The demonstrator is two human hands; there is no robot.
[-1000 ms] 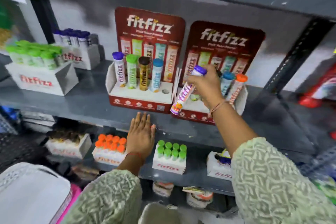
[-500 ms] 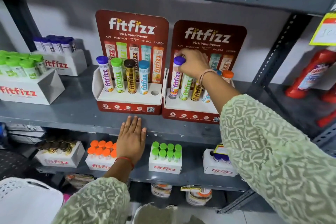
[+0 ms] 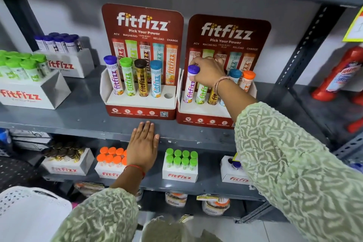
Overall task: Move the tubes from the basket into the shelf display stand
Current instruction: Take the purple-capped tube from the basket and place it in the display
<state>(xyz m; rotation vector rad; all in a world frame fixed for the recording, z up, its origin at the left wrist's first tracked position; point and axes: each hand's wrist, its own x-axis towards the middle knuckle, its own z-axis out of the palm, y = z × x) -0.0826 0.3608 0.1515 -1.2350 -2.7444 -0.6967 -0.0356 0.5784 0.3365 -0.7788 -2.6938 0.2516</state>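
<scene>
Grey steel shelving (image 3: 59, 116) fills my view, two red fitfizz display stands side by side on the middle shelf. My right hand (image 3: 209, 73) is up at the right display stand (image 3: 228, 33), fingers curled down and clamped around the cap of the purple-capped tube (image 3: 190, 86), which stands upright in the leftmost hole of that stand. Just beside it in the same row I see a green tube (image 3: 202, 94), then a gold-labelled tube (image 3: 213, 98) partly behind my wrist, then a blue-capped tube (image 3: 235, 74) and an orange-capped tube (image 3: 247, 80) on the far side of my forearm.

My left hand (image 3: 144, 145) lies flat against the front edge of the shelf, palm down, fingers straight and close together, holding nothing.

Over on the left display stand (image 3: 142, 23), four tubes stand upright: purple, green, brown-capped and blue. The rightmost hole (image 3: 168, 95) there is empty.

Down on the lower shelf, white fitfizz boxes sit in a row: an orange-capped box (image 3: 111, 165) touching my left wrist in view, and a green-capped box (image 3: 179, 167) just to its right. A white perforated basket (image 3: 29, 208) shows at the bottom left corner; I cannot tell what is inside it.
</scene>
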